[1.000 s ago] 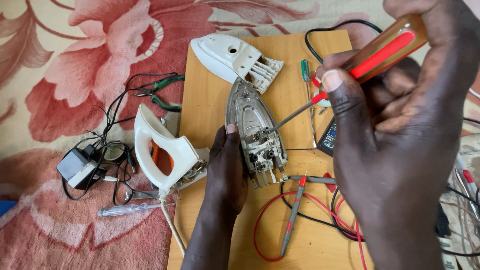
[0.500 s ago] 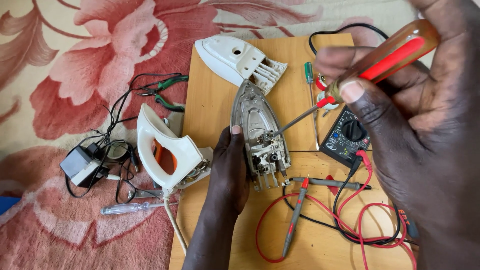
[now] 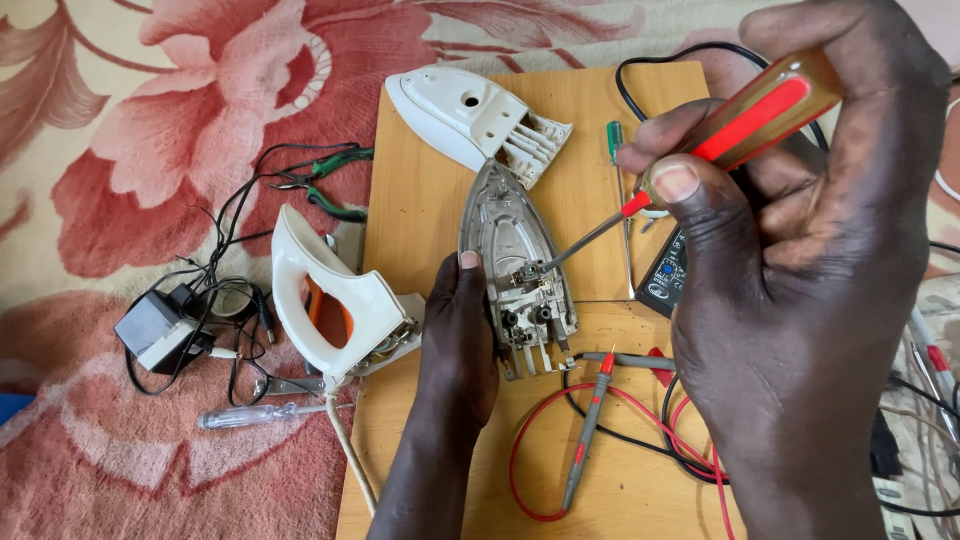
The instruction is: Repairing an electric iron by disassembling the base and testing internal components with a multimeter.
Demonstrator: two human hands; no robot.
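Multimeter (image 3: 665,272) mostly behind right hand (image 3: 800,270); grey cables cut off at right edge.

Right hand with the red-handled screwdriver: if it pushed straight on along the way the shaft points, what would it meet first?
The right hand aims the red-and-amber-handled screwdriver down-left. Its tip already seems to sit on the terminal block at the rear of the grey metal iron soleplate, so that comes first; beyond it, probably the left hand steadying the plate. Depth is uncertain.

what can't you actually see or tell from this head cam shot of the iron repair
- Multimeter, head view: mostly hidden behind the right hand; its dial and screen cannot be seen.
- Screwdriver tip: too small to tell whether it sits in a screw on the iron soleplate.
- Soleplate's left edge: covered by the left hand.
- Wires at the right edge: cut off by the frame.
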